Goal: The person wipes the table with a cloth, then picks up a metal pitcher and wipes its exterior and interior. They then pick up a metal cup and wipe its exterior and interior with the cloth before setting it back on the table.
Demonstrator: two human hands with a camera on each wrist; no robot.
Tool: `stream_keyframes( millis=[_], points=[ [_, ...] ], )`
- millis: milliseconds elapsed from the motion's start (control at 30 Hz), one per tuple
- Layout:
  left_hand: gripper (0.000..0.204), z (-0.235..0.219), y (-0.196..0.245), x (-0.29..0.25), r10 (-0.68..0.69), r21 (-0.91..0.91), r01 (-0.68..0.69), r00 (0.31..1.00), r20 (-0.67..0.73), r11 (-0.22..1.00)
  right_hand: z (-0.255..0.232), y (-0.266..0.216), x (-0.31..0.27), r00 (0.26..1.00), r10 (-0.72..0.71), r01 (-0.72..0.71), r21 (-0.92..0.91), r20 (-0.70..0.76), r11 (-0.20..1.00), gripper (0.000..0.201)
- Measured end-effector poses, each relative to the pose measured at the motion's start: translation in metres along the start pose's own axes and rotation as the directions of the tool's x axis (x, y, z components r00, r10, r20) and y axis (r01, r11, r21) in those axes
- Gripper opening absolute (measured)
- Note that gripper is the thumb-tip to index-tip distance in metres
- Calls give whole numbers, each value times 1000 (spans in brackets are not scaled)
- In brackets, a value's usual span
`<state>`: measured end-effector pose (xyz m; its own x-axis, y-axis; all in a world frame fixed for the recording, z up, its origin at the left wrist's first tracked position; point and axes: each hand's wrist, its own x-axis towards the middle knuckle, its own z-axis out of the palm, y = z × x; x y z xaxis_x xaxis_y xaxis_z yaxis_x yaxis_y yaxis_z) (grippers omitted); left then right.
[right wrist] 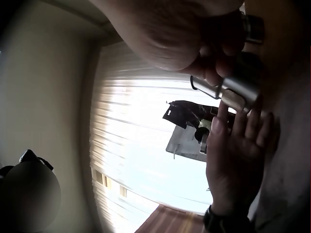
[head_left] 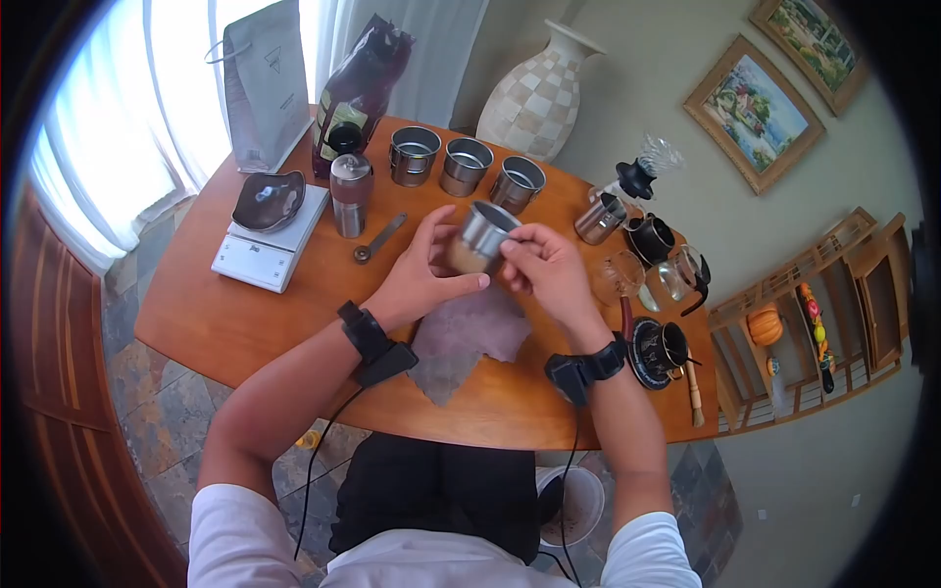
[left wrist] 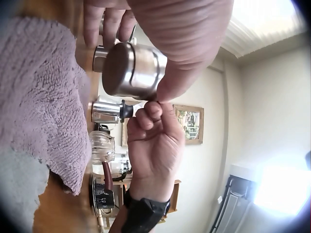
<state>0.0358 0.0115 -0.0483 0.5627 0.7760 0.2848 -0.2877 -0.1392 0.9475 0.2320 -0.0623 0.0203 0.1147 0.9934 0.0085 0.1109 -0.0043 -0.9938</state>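
Over the table, my right hand (head_left: 551, 272) pinches a small steel cup (head_left: 484, 233) near its rim. The cup is tilted, and a lighter tan band shows low on its side. My left hand (head_left: 420, 276) is spread beside it, thumb stretched out underneath and fingers fairly straight. In the left wrist view the steel cup (left wrist: 119, 70) shows its base, with the left thumb right at its side. Seen from the right wrist, the left hand (right wrist: 238, 160) has its palm open just by the cup. A mauve-grey cloth (head_left: 469, 338) lies below both hands.
Three steel cups (head_left: 466, 165) stand in a row at the back. To the left are a scale (head_left: 263, 260) bearing a dark dish, a steel cylinder (head_left: 350, 201) and a coffee scoop (head_left: 380, 238). On the right stand a glass pot (head_left: 676, 277), a black cup (head_left: 668, 343) and a brush (head_left: 695, 392).
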Motion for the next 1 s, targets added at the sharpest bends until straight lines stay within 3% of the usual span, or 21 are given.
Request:
stream_keyframes(
  millis=[133, 167, 200, 233, 300, 333, 400, 467, 533, 567, 633, 667, 700, 767, 800, 833, 867, 900, 967, 1000],
  points=[
    [75, -7, 8, 1, 96, 199, -98, 995, 21, 975, 26, 1, -9, 989, -5, -2, 47, 145, 999, 13],
    [72, -8, 11, 3, -2, 170, 5, 1000, -19, 985, 30, 4, -12, 980, -197, 197, 2, 34, 980, 15],
    [70, -9, 14, 4, -97, 135, 104, 994, -59, 985, 32, 7, -13, 920, -386, 382, -67, -66, 922, 17],
    [67, -8, 21, 3, -155, 13, 157, 985, -75, 988, 31, 11, -18, 922, -383, 380, -58, -64, 923, 17],
    [64, -12, 10, 7, -177, -35, 174, 977, -122, 984, 21, 18, -30, 914, -403, 398, -267, 39, 878, 26],
    [61, -11, 8, 9, -192, -86, 180, 968, -164, 980, 19, 21, -32, 916, -399, 393, -259, 32, 882, 26],
    [54, -10, 5, 9, -232, -153, 209, 961, -150, 966, 17, 24, -37, 751, -505, 660, -514, 426, 548, 33],
    [54, -16, 2, 10, -299, -333, 258, 951, -76, 907, 16, 30, -39, 754, -490, 656, -547, 438, 520, 27],
    [56, -17, 2, 11, -309, -306, 275, 949, -66, 911, 5, 36, -32, 737, -439, 674, -609, 513, 419, 19],
    [58, -18, 2, 11, -299, -306, 267, 952, -64, 914, -1, 41, -29, 743, -456, 667, -601, 490, 441, 19],
    [59, -16, 4, 11, -296, -271, 267, 952, -71, 925, -14, 50, -19, 850, -501, 498, -552, 161, 669, 14],
    [60, -15, 4, 11, -281, -265, 251, 956, -82, 931, -20, 52, -16, 869, -492, 383, -562, -49, 733, 16],
    [60, -16, 2, 11, -290, -246, 265, 955, -70, 932, -27, 55, -12, 850, -460, 264, -546, -257, 795, 19],
    [59, -16, -2, 11, -281, -253, 257, 958, -63, 933, -50, 69, 3, 827, -259, 96, -328, -499, 940, 24],
    [59, -15, -2, 10, -289, -236, 270, 956, -48, 934, -54, 75, 8, 818, -251, 92, -313, -517, 945, 24],
    [59, -12, -1, 9, -294, -253, 277, 955, -32, 927, -53, 72, 10, 810, -164, 214, 24, -563, 977, 25],
    [59, -9, -1, 7, -301, -270, 286, 953, -15, 919, -50, 70, 9, 812, -70, 326, 351, -579, 878, 26],
    [59, -7, -1, 6, -305, -254, 295, 952, 3, 921, -45, 70, 6, 784, -159, 358, 228, -600, 905, 24],
    [61, -3, -3, 4, -318, -257, 325, 945, 72, 910, -21, 62, -7, 789, -366, 420, -2, -493, 907, 21],
    [61, -4, -7, 6, -314, -237, 328, 945, 95, 914, -13, 53, -13, 709, -637, 556, -316, -301, 768, 20]
  ],
)
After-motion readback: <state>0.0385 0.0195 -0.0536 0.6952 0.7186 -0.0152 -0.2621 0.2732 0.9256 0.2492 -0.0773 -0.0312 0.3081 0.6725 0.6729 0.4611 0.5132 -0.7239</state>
